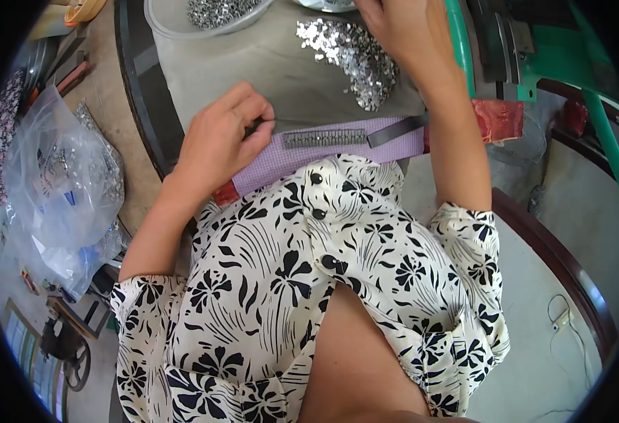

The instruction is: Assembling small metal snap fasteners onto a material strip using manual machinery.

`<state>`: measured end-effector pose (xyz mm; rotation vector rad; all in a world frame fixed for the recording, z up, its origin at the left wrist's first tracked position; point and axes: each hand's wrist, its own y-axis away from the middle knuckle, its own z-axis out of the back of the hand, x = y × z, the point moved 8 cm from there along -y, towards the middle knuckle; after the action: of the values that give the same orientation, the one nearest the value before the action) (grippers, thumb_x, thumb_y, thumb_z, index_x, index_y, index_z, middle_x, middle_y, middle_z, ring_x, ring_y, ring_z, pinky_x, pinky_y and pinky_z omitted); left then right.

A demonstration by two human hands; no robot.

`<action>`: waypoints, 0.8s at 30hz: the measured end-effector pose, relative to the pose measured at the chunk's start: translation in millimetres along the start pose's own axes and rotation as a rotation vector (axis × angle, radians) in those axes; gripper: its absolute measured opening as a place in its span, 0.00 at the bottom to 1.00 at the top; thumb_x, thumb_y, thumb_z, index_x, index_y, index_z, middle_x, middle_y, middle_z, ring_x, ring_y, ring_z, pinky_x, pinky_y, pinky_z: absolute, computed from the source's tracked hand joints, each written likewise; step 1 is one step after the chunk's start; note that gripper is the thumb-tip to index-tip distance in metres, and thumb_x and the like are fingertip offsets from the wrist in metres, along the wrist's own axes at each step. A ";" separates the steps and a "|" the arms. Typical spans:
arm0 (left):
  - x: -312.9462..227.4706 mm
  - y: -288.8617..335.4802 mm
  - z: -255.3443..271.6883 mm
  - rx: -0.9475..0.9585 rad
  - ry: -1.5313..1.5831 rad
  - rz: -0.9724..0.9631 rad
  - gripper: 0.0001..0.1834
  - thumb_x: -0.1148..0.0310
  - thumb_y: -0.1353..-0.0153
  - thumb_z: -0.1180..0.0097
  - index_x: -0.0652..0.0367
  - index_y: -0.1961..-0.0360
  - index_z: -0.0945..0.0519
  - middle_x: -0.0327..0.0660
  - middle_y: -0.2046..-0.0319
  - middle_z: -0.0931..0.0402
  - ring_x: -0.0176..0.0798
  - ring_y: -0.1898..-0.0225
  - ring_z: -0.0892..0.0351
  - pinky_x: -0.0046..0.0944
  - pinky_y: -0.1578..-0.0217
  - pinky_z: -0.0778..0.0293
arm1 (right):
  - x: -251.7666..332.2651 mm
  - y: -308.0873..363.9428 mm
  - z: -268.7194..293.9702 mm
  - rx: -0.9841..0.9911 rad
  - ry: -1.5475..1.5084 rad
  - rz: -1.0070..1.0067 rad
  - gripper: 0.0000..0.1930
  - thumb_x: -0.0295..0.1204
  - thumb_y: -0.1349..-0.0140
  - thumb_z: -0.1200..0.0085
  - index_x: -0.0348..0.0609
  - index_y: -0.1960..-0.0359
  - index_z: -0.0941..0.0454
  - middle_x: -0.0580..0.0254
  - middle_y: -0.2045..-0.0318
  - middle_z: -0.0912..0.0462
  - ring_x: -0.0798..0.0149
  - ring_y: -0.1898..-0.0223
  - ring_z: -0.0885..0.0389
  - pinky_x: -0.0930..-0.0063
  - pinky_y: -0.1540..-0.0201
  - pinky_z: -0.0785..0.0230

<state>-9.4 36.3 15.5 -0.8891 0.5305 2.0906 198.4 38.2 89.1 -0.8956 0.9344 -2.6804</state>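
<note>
My left hand [228, 130] rests at the near edge of a grey cloth [253, 70], its fingers curled in. Whatever they may hold is hidden. Beside it, on a purple checked cloth [267, 162], lies a dark ribbed strip of small metal segments [325, 138]. A flat grey band [397, 130] extends from the strip's right end. At the top edge is my right hand [408, 32], whose fingertips are mostly out of the picture. Just left of that hand, a loose heap of small shiny metal pieces [373, 70] spreads over the grey cloth.
A clear plastic tub [256, 15] of small metal pieces stands at the far left of the cloth; part of a shiny dish [327, 5] shows beside it. Green machine framing [560, 60] borders the right. Clear plastic bags [62, 190] lie at the left.
</note>
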 end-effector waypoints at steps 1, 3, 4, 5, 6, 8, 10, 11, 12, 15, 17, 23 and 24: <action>-0.2 -0.8 1.5 -0.017 0.011 0.002 0.06 0.76 0.47 0.38 0.60 0.68 0.23 0.42 0.69 0.27 0.45 0.71 0.21 0.41 0.68 0.25 | 7.7 -4.2 0.2 0.101 0.218 -0.017 0.04 0.27 0.42 0.39 0.43 0.66 0.17 0.56 0.70 0.22 0.49 0.62 0.23 0.56 0.60 0.36; -5.8 -5.3 8.0 -0.042 -0.010 -0.040 0.05 0.79 0.44 0.39 0.61 0.68 0.23 0.36 0.69 0.27 0.31 0.72 0.25 0.29 0.72 0.29 | 14.3 3.6 5.8 0.152 0.110 -0.069 0.05 0.27 0.43 0.37 0.40 0.68 0.17 0.56 0.71 0.22 0.50 0.64 0.22 0.59 0.62 0.33; -10.5 -10.3 12.5 -0.070 -0.025 -0.061 0.05 0.78 0.44 0.39 0.60 0.68 0.23 0.36 0.70 0.27 0.31 0.72 0.26 0.29 0.72 0.30 | 14.9 10.9 9.6 0.185 -0.004 -0.125 0.05 0.27 0.43 0.37 0.39 0.68 0.17 0.56 0.72 0.22 0.50 0.65 0.22 0.60 0.63 0.32; -18.1 -15.9 17.7 -0.098 -0.052 -0.096 0.06 0.77 0.45 0.38 0.59 0.69 0.23 0.39 0.70 0.27 0.37 0.73 0.23 0.34 0.71 0.28 | 13.0 22.2 9.9 0.250 -0.036 -0.225 0.06 0.27 0.44 0.36 0.37 0.69 0.17 0.54 0.72 0.20 0.52 0.68 0.21 0.63 0.66 0.30; -28.2 -23.9 24.0 -0.124 -0.080 -0.138 0.07 0.75 0.47 0.38 0.59 0.69 0.24 0.41 0.70 0.26 0.43 0.73 0.21 0.39 0.70 0.25 | 12.5 35.3 11.7 0.261 -0.018 -0.124 0.05 0.25 0.44 0.35 0.40 0.67 0.16 0.58 0.72 0.19 0.55 0.67 0.21 0.66 0.64 0.30; -40.7 -39.5 29.1 -0.132 -0.133 -0.203 0.06 0.75 0.45 0.37 0.59 0.67 0.22 0.41 0.70 0.26 0.43 0.72 0.21 0.39 0.70 0.26 | 11.4 68.3 10.8 0.263 -0.058 -0.069 0.04 0.27 0.48 0.33 0.45 0.71 0.16 0.62 0.74 0.22 0.55 0.69 0.24 0.63 0.64 0.32; -52.8 -56.3 36.4 -0.216 -0.312 -0.232 0.06 0.75 0.46 0.37 0.60 0.68 0.22 0.37 0.69 0.24 0.35 0.72 0.24 0.32 0.71 0.29 | 18.7 92.9 14.8 0.313 -0.047 -0.089 0.04 0.26 0.48 0.33 0.44 0.71 0.17 0.63 0.73 0.22 0.56 0.67 0.24 0.63 0.64 0.32; -64.1 -64.2 39.6 -0.272 -0.391 -0.319 0.07 0.75 0.45 0.36 0.59 0.65 0.20 0.37 0.68 0.22 0.38 0.70 0.23 0.33 0.69 0.27 | 19.9 104.3 15.9 0.335 -0.064 -0.112 0.05 0.26 0.49 0.33 0.45 0.71 0.16 0.65 0.72 0.22 0.57 0.67 0.24 0.64 0.62 0.32; -71.5 -78.3 37.8 -0.264 -0.383 -0.328 0.07 0.75 0.45 0.36 0.59 0.65 0.20 0.37 0.68 0.22 0.38 0.70 0.23 0.33 0.69 0.27 | 23.7 113.2 19.2 0.332 -0.055 -0.124 0.05 0.26 0.49 0.33 0.45 0.71 0.16 0.65 0.72 0.22 0.57 0.67 0.24 0.64 0.62 0.32; -98.9 -107.3 39.7 -0.400 -0.445 -0.496 0.03 0.74 0.47 0.41 0.61 0.73 0.22 0.46 0.72 0.26 0.55 0.70 0.22 0.49 0.67 0.27 | 25.8 134.7 24.7 0.316 -0.010 -0.202 0.07 0.27 0.50 0.32 0.47 0.69 0.14 0.69 0.70 0.22 0.60 0.66 0.24 0.66 0.62 0.33; -98.4 -112.0 46.4 -0.442 -0.579 -0.486 0.03 0.73 0.47 0.41 0.61 0.73 0.22 0.46 0.72 0.25 0.54 0.69 0.22 0.49 0.65 0.26 | 40.6 135.1 24.2 0.299 -0.021 -0.147 0.07 0.27 0.50 0.32 0.48 0.69 0.14 0.69 0.70 0.21 0.61 0.66 0.24 0.67 0.62 0.34; -97.2 -140.2 32.7 -0.482 -0.797 -0.610 0.05 0.71 0.46 0.41 0.60 0.75 0.21 0.45 0.69 0.23 0.50 0.62 0.23 0.47 0.60 0.27 | 57.1 134.1 12.8 0.273 0.023 -0.056 0.08 0.29 0.53 0.32 0.51 0.69 0.15 0.72 0.69 0.22 0.63 0.65 0.24 0.68 0.62 0.34; -97.2 -141.7 30.9 -0.488 -0.799 -0.633 0.04 0.71 0.46 0.40 0.60 0.74 0.21 0.44 0.68 0.23 0.49 0.60 0.24 0.47 0.58 0.27 | 56.5 133.6 9.7 0.274 0.027 -0.066 0.08 0.29 0.53 0.32 0.51 0.69 0.15 0.72 0.69 0.22 0.63 0.65 0.24 0.68 0.62 0.34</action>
<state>133.7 92.1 98.4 -0.3225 -0.6275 1.7752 153.3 -91.4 41.0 -0.8439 0.5311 -2.7908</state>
